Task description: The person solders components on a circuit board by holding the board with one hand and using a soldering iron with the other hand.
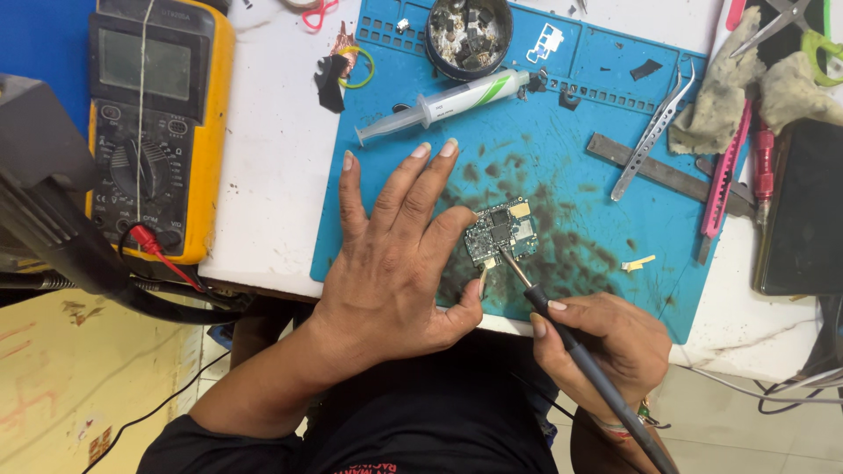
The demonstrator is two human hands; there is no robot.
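Observation:
A small green circuit board [502, 232] lies on a stained blue work mat [562, 114]. My left hand [395, 254] rests flat on the mat, fingers spread, its index finger and thumb pressed against the board's left edge to steady it. My right hand [606, 347] grips a dark soldering iron [580, 355] like a pen. The iron's metal tip touches the board's lower edge near the middle.
A syringe [448, 104] of paste lies above my left hand. A round tin [469, 33] of small parts sits at the mat's top. Tweezers [654, 132], a metal bar, a pink knife [724, 171] and rags lie to the right. A yellow multimeter [158, 123] stands at left.

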